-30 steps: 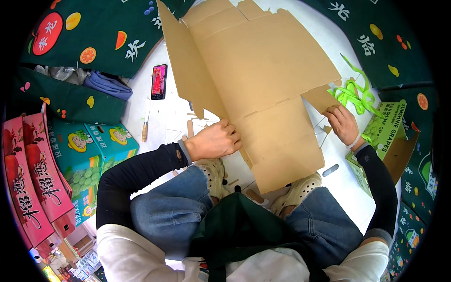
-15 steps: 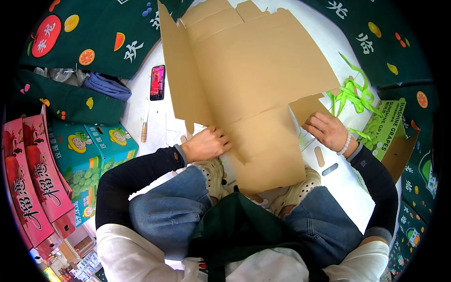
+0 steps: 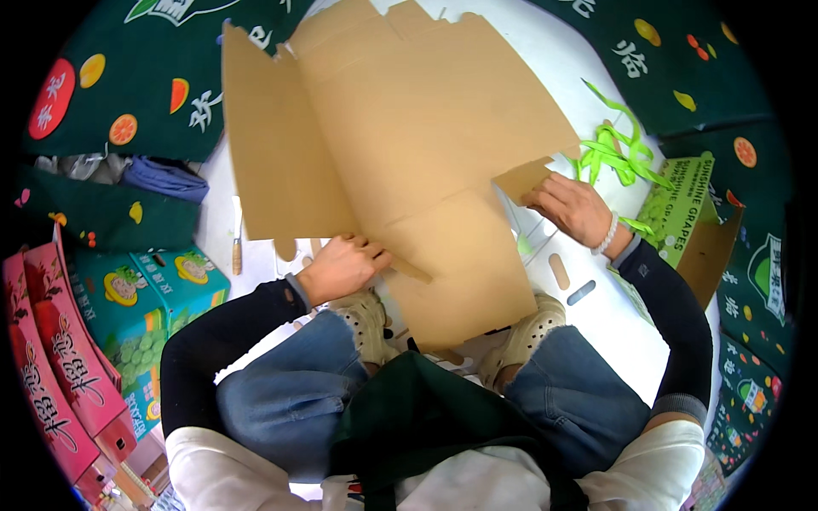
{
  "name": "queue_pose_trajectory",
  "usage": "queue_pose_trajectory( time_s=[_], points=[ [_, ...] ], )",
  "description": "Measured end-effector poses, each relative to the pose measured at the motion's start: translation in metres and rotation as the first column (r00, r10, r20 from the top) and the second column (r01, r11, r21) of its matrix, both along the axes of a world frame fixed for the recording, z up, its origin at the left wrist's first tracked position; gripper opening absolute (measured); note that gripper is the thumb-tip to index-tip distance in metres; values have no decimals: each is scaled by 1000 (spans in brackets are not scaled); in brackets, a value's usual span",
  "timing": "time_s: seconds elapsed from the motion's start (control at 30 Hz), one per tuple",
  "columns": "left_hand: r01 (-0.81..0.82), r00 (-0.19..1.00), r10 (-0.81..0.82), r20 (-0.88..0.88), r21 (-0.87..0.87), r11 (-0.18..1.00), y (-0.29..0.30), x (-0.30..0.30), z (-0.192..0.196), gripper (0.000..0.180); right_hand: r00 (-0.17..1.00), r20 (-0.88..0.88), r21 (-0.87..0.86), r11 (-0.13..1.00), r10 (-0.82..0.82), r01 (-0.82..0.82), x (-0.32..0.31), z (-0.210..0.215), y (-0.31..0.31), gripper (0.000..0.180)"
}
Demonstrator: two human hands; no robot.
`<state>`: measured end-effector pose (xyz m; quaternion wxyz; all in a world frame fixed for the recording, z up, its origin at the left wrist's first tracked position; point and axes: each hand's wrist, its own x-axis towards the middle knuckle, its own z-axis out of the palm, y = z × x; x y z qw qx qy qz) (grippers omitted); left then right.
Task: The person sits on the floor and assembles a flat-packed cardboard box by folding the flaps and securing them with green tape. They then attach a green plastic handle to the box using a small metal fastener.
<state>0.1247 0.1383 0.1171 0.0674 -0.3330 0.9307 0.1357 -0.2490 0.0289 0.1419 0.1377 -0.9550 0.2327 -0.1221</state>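
Note:
A large unfolded brown cardboard box (image 3: 426, 128) lies in front of me, its plain inside up, its near end between my shoes. Its left side panel (image 3: 281, 162) tilts outward. At the near corner of that panel is my left hand (image 3: 342, 268), fingers curled on the cardboard beside a narrow folded strip. On the other side my right hand (image 3: 573, 211), with a beaded bracelet, pinches a small side flap (image 3: 521, 180) that stands up from the sheet. Some fingertips are hidden behind the cardboard.
A wooden-handled knife (image 3: 237, 247) lies on the white floor at left. Bright green ribbon (image 3: 620, 157) is heaped at right, near a green grape box (image 3: 677, 209). Teal boxes (image 3: 149, 294) and pink cartons (image 3: 64, 349) stand at left. Dark green printed cloths hang around.
The left panel has swung further outward and down, now covering the phone that showed before. Both hands stay at the same cardboard corners. The whole view has shifted slightly.

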Motion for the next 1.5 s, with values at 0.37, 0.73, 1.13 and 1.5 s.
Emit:
queue_pose_trajectory(
  time_s=[0.37,0.73,1.13,1.5],
  points=[
    [-10,995,9,-100,-12,1000,-7,-6,5,28,850,-44,132,841,-524,525,-44,-62,19,62],
    [-85,982,91,-168,46,995,-2,-3,4,40,514,-291,945,-325,-807,25,-54,-87,60,50],
    [-7,988,8,-157,3,1000,6,7,-3,45,386,-209,969,-137,-899,208,-33,-96,51,20],
    [52,987,-56,-152,-32,998,8,13,-6,42,450,-91,966,30,-888,255,-32,-108,56,20]
  ],
)
